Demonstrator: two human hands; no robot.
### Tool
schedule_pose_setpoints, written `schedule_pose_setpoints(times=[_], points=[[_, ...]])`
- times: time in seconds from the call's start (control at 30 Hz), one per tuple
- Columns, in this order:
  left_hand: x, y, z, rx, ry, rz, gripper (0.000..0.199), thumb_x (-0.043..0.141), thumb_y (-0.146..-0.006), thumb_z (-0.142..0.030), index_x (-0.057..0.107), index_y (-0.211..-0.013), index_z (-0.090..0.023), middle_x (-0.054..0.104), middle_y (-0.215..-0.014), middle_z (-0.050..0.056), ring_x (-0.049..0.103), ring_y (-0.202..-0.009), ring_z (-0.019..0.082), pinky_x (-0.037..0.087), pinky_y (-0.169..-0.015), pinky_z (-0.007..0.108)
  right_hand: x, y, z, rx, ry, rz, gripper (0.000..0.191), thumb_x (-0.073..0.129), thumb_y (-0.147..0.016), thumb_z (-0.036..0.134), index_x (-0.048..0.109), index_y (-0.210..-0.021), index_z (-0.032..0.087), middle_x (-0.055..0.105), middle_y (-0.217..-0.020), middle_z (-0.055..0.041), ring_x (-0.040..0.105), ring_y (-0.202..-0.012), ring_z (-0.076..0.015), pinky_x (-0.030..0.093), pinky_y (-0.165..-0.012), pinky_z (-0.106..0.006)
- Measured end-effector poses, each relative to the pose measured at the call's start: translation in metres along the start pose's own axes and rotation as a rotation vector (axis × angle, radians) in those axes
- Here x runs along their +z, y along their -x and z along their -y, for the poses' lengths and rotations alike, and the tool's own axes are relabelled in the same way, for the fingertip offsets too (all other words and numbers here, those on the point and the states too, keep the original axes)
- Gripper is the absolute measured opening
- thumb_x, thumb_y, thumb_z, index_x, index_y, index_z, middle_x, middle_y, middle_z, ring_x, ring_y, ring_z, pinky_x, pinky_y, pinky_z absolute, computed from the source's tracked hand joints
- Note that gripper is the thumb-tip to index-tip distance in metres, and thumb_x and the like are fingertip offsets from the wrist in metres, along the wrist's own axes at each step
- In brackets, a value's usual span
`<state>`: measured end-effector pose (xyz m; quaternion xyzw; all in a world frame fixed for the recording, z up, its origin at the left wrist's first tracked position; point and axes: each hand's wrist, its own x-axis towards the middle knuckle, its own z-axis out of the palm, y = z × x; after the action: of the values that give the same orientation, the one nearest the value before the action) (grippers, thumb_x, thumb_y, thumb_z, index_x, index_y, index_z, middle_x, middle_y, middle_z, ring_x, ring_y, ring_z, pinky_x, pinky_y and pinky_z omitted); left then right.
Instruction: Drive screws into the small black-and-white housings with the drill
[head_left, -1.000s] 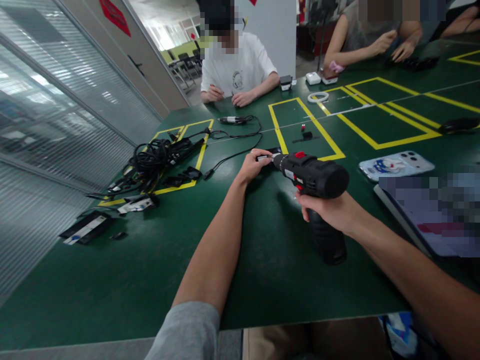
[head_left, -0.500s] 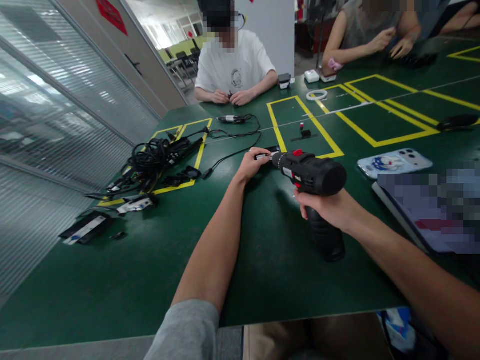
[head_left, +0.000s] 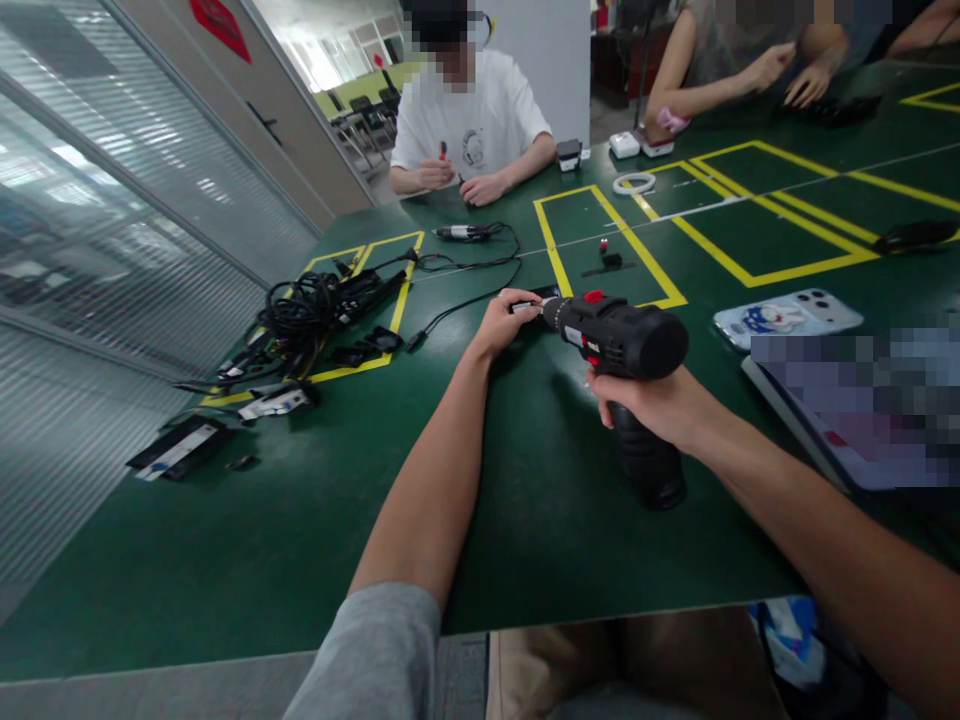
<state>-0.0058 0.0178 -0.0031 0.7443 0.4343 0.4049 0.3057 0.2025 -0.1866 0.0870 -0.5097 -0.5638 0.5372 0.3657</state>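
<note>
My right hand [head_left: 645, 400] is wrapped round the handle of a black cordless drill [head_left: 611, 332] with red switches. The drill lies level above the table, its chuck pointing left toward my left hand [head_left: 506, 318]. At the tip of the chuck, the fingers of my left hand are closed near the bit, pressing on a small dark piece [head_left: 550, 293] with a pale strip. Most of that piece is hidden by my fingers and the drill, so its kind does not show.
Tangled black cables [head_left: 307, 310] and a dark packet [head_left: 180, 448] lie left on the green table [head_left: 315, 560]. A phone [head_left: 787, 315] lies at the right beside a blurred flat object [head_left: 847, 420]. A pen-like corded tool [head_left: 461, 232] lies ahead. Across the table sits a person [head_left: 472, 120].
My hands and the drill hold nearly the same pose; the view has shifted slightly. The person opposite has raised one hand with a small orange-tipped item.
</note>
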Motion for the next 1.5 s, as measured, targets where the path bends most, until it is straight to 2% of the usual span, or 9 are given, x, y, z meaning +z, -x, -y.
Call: schedule_pose_setpoints(times=[0.4,0.87,1.1,1.5], points=[[0.0011,-0.0019,0.0048,0.020,-0.011,-0.006,0.023,0.067,-0.074,-0.028,0.074,-0.094,-0.021,0.070,-0.102,0.004,0.060,-0.105,0.021,0.044,-0.103,0.037,0.0026,-0.0012,-0.0002,0.018,0.001,-0.017,0.009,0.061,-0.076,0.021,0.061,-0.066,0.019,0.061,-0.051,-0.0013,0.057,-0.050,-0.0166,0.043,-0.055,-0.031],[0.0007,-0.0013,0.0038,0.022,0.011,-0.004,0.023,0.068,-0.074,-0.028,0.074,-0.094,-0.021,0.070,-0.103,0.004,0.060,-0.106,0.021,0.043,-0.104,0.036,0.0010,-0.0031,-0.0060,-0.015,-0.037,-0.004,0.001,0.062,-0.076,0.020,0.061,-0.075,0.020,0.063,-0.062,-0.0011,0.060,-0.053,-0.0178,0.044,-0.057,-0.034],[0.0005,-0.0013,0.0038,0.026,0.027,-0.003,0.023,0.069,-0.073,-0.029,0.075,-0.093,-0.020,0.070,-0.102,0.004,0.059,-0.105,0.020,0.042,-0.103,0.036,0.0012,-0.0015,-0.0024,0.022,-0.020,-0.005,0.005,0.062,-0.076,0.020,0.061,-0.071,0.020,0.061,-0.055,-0.0009,0.058,-0.054,-0.0175,0.044,-0.059,-0.034],[0.0010,-0.0004,0.0004,0.012,0.036,-0.009,0.022,0.069,-0.072,-0.028,0.074,-0.092,-0.020,0.070,-0.101,0.004,0.059,-0.104,0.020,0.043,-0.102,0.036,0.0012,-0.0020,-0.0029,0.014,-0.036,-0.001,0.003,0.062,-0.076,0.021,0.062,-0.073,0.020,0.061,-0.056,-0.0005,0.058,-0.055,-0.0177,0.044,-0.060,-0.034]])
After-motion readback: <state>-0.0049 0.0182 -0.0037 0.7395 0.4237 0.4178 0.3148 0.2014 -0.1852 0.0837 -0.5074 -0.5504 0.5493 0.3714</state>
